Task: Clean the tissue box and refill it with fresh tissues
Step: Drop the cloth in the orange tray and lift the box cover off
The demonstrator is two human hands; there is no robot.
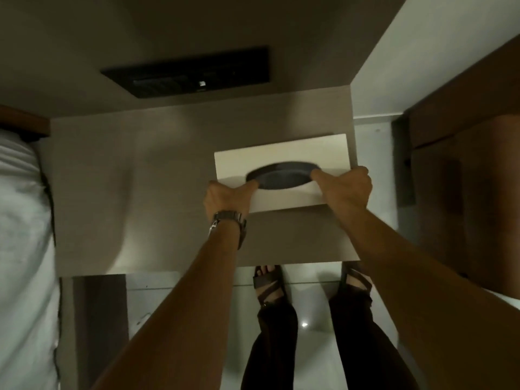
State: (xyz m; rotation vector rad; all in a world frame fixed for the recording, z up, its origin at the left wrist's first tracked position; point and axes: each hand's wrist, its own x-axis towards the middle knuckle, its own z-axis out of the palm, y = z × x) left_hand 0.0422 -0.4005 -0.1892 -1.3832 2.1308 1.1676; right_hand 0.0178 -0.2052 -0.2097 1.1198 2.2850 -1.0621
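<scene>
A pale, flat-topped tissue box (284, 156) with a dark oval opening sits at the right side of a grey bedside table (135, 187). My left hand (225, 198) grips its near left corner, thumb hooked into the opening's left end. My right hand (344, 190) grips the near right side, thumb at the opening's right end. The opening looks dark inside; no tissues show in it. A watch is on my left wrist.
A black wall panel (191, 71) is set into the wall above the table. A bed with white linen (22, 235) lies at the left. Dark wooden furniture (461, 178) stands to the right. My sandalled feet (270, 280) stand on the glossy floor below the table edge.
</scene>
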